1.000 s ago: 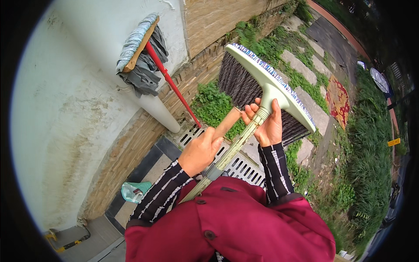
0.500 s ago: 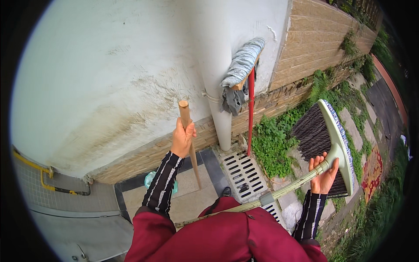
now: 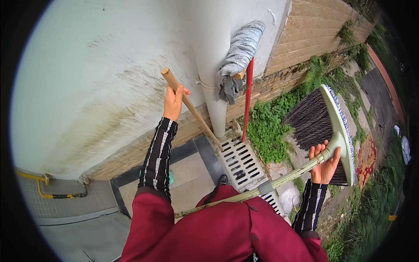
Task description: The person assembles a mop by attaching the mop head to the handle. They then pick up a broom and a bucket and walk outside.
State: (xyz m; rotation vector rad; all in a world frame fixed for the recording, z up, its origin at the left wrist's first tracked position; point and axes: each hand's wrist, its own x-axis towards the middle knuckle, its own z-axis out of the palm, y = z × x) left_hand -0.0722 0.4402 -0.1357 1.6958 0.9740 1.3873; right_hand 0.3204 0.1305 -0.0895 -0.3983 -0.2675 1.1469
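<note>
My left hand (image 3: pixel 173 103) is closed around a plain wooden pole (image 3: pixel 195 114) just below its upper end. The pole tilts down to the right, and its lower end meets the edge of the drain grate (image 3: pixel 242 162). On the right, my right hand (image 3: pixel 324 164) grips a broom (image 3: pixel 337 126) at the neck, close under its pale green head. Its dark bristles face left, and the pale handle runs down to the left across my front. Past the pole, a mop with a red handle (image 3: pixel 248 100) and a wrapped grey cloth head (image 3: pixel 244 46) leans by the white pipe.
A thick white drainpipe (image 3: pixel 213 70) rises along the stained white wall (image 3: pixel 96 87). Green plants (image 3: pixel 270 131) border the stone path at the right. Pale tiles with a dark border (image 3: pixel 185 172) lie below. A yellow pipe (image 3: pixel 41 185) runs at the lower left.
My left hand has moved up and slightly left; the pole has swung so its lower end moved right, from the tiles to the drain grate. My right hand keeps its hold on the broom.
</note>
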